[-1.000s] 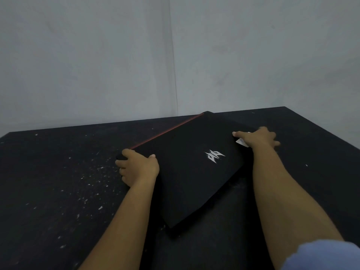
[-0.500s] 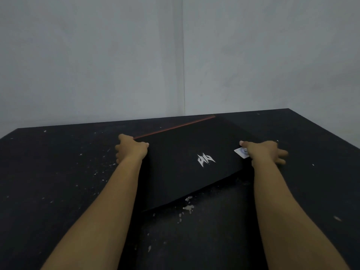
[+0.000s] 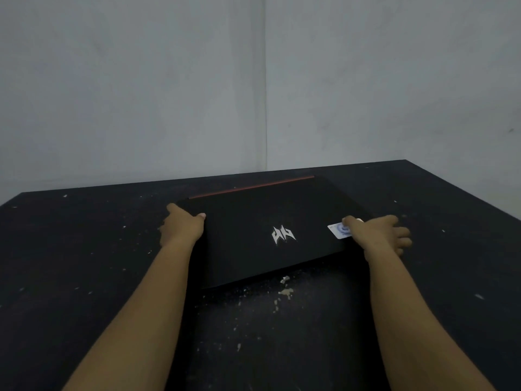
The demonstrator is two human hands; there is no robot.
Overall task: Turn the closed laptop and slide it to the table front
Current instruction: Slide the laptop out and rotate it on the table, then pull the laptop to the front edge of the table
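A closed black laptop (image 3: 253,221) with a silver logo on its lid and a red strip along its far edge lies flat on the black table (image 3: 84,263), near the back, its long sides almost level across my view. My left hand (image 3: 181,227) grips its left side, thumb on the lid. My right hand (image 3: 377,237) grips its right side, thumb resting on a small white sticker (image 3: 338,231). The fingers under both edges are hidden.
The table top is speckled with white paint flecks, with a larger pale smear (image 3: 286,289) just in front of the laptop. Grey walls meet in a corner (image 3: 265,108) behind the table. The table's right edge (image 3: 465,193) runs diagonally toward me.
The laptop has rotated clockwise from a steep diagonal to nearly square with the table's back edge. Both hands stayed on its sides and swung with it.
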